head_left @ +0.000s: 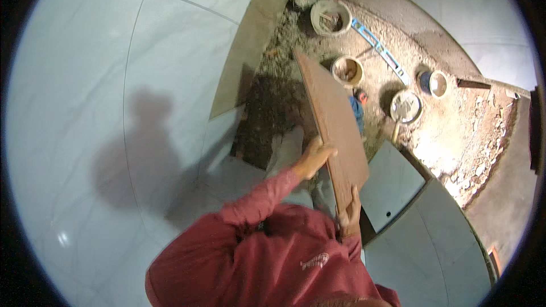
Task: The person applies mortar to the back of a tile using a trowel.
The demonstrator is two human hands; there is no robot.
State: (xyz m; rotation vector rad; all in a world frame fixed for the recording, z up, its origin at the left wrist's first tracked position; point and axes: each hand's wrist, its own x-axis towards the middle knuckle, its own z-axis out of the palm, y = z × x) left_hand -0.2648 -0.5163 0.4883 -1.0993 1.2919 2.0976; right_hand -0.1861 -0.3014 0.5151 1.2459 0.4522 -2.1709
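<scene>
I hold a large floor tile [333, 116] on edge, its brown unglazed back facing up, reaching from my chest out over the rough mortar bed [284, 85]. My left hand [313, 158] grips the tile's left long edge near the lower end. My right hand [350, 211] grips the bottom corner close to my red sleeve. Both hands are closed on the tile.
Glossy white tiled floor [114, 108] spreads to the left. Two mortar buckets [331, 17] [347, 70], a blue spirit level [380, 50], a small cup [433, 83] and a trowel on a pan [405, 108] lie on the sandy bed. Loose white tiles [392, 185] sit to my right.
</scene>
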